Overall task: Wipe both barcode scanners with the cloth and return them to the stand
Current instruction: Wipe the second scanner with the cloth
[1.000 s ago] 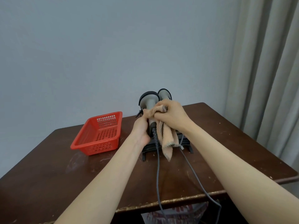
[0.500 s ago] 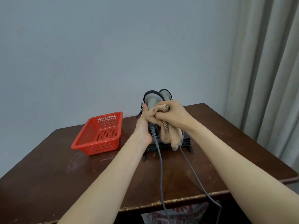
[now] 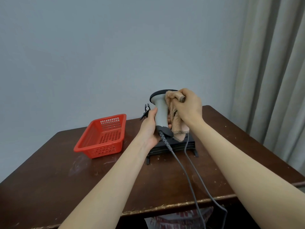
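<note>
A grey barcode scanner (image 3: 160,113) with a black head is held upright above the black stand (image 3: 173,146). My left hand (image 3: 149,128) grips its handle from the left. My right hand (image 3: 188,106) holds a bunched tan cloth (image 3: 178,128) against the right side of the scanner's head, and the cloth's ends hang down behind the handle. The second scanner is hidden behind my right hand and the cloth. Two grey cables (image 3: 186,172) run from the stand area over the table's front edge.
A red plastic basket (image 3: 102,138) stands left of the stand on the dark wooden table (image 3: 66,179). A small black clip-like part (image 3: 146,111) sticks up behind my left hand. A curtain (image 3: 272,80) hangs at the right.
The scanner has risen higher above the stand. My right hand with the cloth has moved from the handle up to the scanner's head.
</note>
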The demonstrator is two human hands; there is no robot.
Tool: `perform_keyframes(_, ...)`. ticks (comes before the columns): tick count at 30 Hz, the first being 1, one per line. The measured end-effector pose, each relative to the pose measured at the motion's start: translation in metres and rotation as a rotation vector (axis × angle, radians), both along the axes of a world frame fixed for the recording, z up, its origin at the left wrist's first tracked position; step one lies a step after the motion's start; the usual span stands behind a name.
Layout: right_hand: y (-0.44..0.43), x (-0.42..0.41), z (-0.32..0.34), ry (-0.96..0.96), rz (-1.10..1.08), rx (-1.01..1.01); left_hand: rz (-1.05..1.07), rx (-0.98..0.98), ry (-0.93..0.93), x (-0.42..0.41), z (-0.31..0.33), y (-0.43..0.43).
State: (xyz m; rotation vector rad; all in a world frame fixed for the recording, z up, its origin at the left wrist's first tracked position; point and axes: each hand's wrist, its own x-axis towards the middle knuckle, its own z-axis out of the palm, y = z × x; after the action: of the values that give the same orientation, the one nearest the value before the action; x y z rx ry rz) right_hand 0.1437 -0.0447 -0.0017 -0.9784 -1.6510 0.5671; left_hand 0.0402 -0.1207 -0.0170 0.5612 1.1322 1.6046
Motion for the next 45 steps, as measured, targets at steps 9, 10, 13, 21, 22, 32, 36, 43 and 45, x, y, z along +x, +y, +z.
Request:
perform_keyframes(9,-0.023,0.006,0.003,-0.215,0.433,-0.027,0.049,0.03,-0.039,-0.001,-0.001,0.0)
perform_keyframes(10,-0.03,0.006,0.001,-0.228,0.489,-0.036,0.049,0.028,-0.038,-0.001,0.0,0.0)
perform_keyframes(13,-0.035,0.005,-0.006,-0.277,0.507,-0.019,0.078,0.011,-0.005,-0.001,-0.001,-0.002)
perform_keyframes(21,-0.02,0.004,0.011,-0.366,0.021,0.103,0.087,-0.003,0.0,0.008,-0.002,-0.001)
perform_keyframes(22,-0.018,0.004,0.013,-0.354,-0.023,0.114,0.08,-0.009,0.008,0.01,-0.002,-0.002)
perform_keyframes(32,-0.028,0.005,-0.001,-0.411,0.181,0.099,0.127,-0.002,0.0,0.007,-0.005,-0.001)
perform_keyframes(36,-0.028,0.002,-0.003,-0.433,0.098,0.085,0.127,-0.012,-0.003,0.006,-0.007,-0.002)
perform_keyframes(43,-0.015,0.003,0.009,-0.358,-0.012,0.086,0.092,-0.011,-0.022,0.013,-0.005,0.0)
perform_keyframes(45,-0.017,0.003,0.006,-0.356,0.109,0.085,0.097,-0.009,-0.038,0.012,-0.005,0.002)
